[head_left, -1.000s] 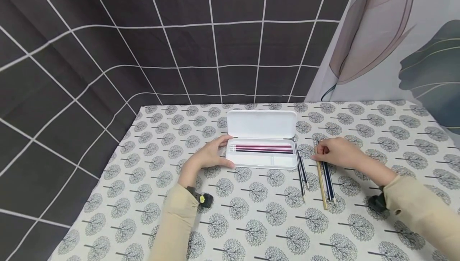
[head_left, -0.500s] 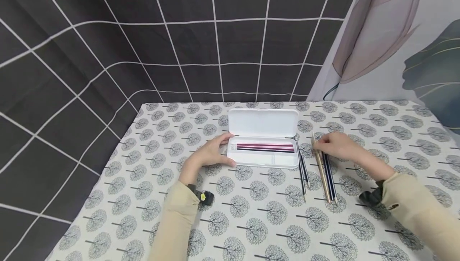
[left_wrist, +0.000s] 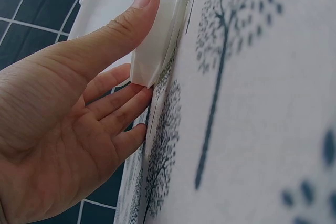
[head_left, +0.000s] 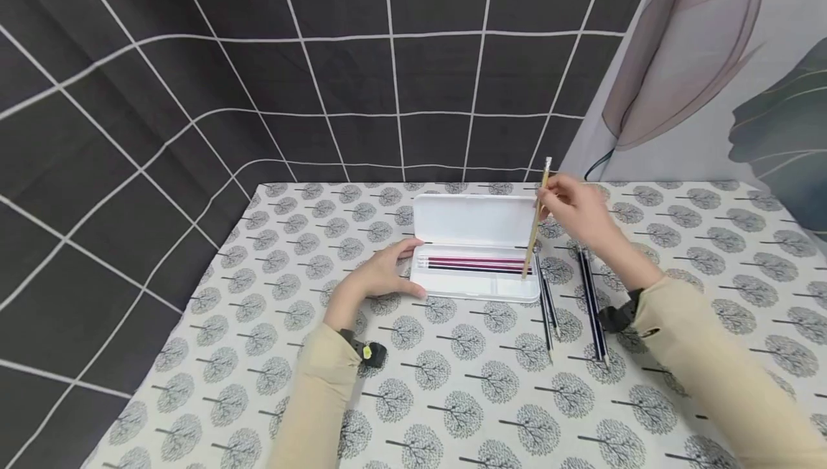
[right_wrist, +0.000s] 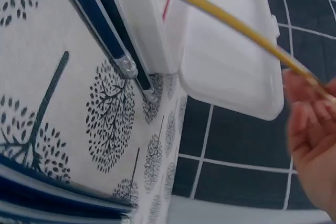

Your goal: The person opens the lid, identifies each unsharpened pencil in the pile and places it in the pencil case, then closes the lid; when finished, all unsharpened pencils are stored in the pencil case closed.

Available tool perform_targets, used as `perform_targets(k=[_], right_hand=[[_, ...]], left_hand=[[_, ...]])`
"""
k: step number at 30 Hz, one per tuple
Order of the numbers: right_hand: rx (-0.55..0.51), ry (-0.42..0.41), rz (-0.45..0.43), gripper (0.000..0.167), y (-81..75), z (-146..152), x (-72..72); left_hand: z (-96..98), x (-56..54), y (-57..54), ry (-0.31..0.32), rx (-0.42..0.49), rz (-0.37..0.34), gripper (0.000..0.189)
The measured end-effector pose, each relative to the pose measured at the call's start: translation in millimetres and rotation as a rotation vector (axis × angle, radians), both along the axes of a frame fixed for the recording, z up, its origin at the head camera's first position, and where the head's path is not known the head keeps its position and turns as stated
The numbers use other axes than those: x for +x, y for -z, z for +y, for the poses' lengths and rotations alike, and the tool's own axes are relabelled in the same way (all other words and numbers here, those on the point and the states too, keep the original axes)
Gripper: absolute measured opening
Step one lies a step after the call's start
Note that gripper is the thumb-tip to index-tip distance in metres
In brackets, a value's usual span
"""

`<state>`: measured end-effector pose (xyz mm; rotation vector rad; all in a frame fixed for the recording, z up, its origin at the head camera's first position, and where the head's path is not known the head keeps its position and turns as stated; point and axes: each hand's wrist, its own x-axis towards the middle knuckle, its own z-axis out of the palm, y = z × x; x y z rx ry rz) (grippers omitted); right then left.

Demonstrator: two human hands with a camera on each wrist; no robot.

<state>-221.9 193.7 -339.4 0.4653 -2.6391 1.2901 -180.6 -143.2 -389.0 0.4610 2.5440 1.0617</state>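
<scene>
An open white pencil case point(head_left: 461, 284) stands on the table with its lid raised. Several red and dark pencils point(head_left: 478, 266) lie in its rear compartment. My left hand point(head_left: 381, 274) grips the case's left end, its thumb point(left_wrist: 118, 35) along the near side and fingers behind. Between thumb and fingers my right hand point(head_left: 578, 214) pinches a yellow pencil point(head_left: 535, 228) near its eraser end. That pencil is held steeply, its lower end over the right part of the case. In the right wrist view the yellow pencil point(right_wrist: 236, 27) slants across the white lid point(right_wrist: 231, 51).
Two dark blue pencils point(head_left: 545, 314) lie close beside the case's right end. Farther right, below my right forearm, more dark blue pencils point(head_left: 593, 307) lie together. A tree-print cloth point(head_left: 452, 383) covers the table, and a dark gridded curtain point(head_left: 336, 81) hangs behind it.
My right hand has lifted the yellow pencil off the table and carried it left and up to the case, tilting it upright. The left hand stays on the case.
</scene>
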Motion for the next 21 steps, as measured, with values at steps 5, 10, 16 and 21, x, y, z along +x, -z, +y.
perform_targets(k=[5,10,16,21], right_hand=[[-0.001,-0.045,0.133,0.015,2.1,-13,-4.0],[0.047,-0.151,0.173,0.012,1.2,-20,-7.4],[0.238,-0.384,0.106,0.016,11.6,-33,-5.9],[0.403,-0.470,0.088,0.017,22.7,-48,-1.5]], left_hand=[[-0.3,-1.8,3.2,0.005,-0.002,0.008,0.098],[-0.4,-4.1,3.2,-0.005,-0.012,-0.005,0.099],[-1.5,-3.2,0.9,-0.004,-0.019,-0.012,0.099],[-2.5,-3.8,1.9,0.002,-0.016,-0.001,0.098]])
